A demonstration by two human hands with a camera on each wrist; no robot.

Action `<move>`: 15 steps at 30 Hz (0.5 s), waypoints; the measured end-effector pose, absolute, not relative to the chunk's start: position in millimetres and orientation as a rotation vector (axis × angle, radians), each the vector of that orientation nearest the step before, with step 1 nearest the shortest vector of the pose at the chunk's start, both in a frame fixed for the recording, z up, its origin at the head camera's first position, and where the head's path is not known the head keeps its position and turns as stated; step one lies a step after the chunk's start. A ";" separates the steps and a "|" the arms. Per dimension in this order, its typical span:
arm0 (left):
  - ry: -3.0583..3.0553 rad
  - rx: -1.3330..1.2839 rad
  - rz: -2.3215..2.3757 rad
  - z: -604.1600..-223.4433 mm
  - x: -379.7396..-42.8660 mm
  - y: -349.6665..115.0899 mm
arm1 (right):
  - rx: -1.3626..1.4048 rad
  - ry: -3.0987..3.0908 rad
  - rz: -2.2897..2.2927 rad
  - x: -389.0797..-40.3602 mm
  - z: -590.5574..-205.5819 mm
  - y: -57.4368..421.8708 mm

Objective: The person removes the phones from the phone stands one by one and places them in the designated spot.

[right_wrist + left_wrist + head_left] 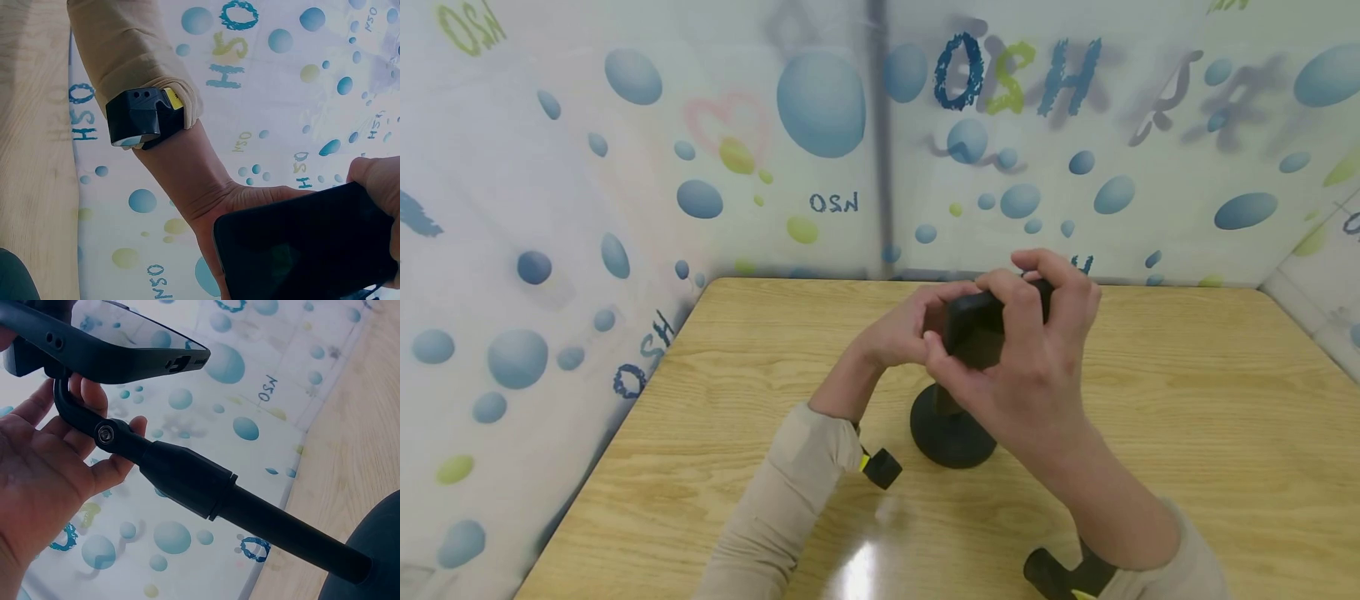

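Note:
A dark smartphone [983, 343] sits at the head of a black phone stand [187, 478]. Behind the phone, my left hand [891, 333] has its fingers curled at the holder; the left wrist view shows them around the stand's bent neck, partly hidden by it. My right hand [1037, 375] grips the phone by its edges, thumb on the near side and fingers over the far end. In the right wrist view the phone's dark screen [306, 247] faces the camera. The stand's round base [951, 446] rests on the table.
The wood-grain table [737, 433] reaches back to a white sheet wall [760, 242] printed with blue and green dots and letters. Black camera units are strapped to the left wrist [882, 468] and the right wrist [1048, 573].

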State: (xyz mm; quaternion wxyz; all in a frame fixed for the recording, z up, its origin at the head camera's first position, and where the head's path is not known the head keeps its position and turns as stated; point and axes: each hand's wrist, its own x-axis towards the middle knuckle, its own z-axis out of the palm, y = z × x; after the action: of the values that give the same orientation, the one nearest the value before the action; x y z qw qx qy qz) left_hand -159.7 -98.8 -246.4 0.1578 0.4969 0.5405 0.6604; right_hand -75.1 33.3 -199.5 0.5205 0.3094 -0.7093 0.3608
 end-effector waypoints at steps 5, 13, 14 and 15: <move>1.593 1.447 1.893 -244.5 -157.3 -97.4 | 0.741 -1.705 0.865 -74.5 -199.4 33.7; 1.612 1.471 1.920 -246.1 -156.0 -96.0 | 0.736 -1.714 0.879 -72.5 -199.8 35.6; 1.612 1.467 1.924 -246.5 -156.2 -96.0 | 0.737 -1.715 0.881 -72.1 -199.9 35.9; 1.608 1.460 1.929 -247.0 -156.5 -96.0 | 0.738 -1.718 0.882 -71.6 -200.0 36.2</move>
State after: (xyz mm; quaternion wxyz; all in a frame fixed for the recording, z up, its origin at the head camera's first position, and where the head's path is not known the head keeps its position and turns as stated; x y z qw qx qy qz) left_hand -156.5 -96.0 -247.0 0.1183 0.4990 0.5496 0.6595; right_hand -71.6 36.2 -200.0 0.5119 0.3067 -0.7139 0.3664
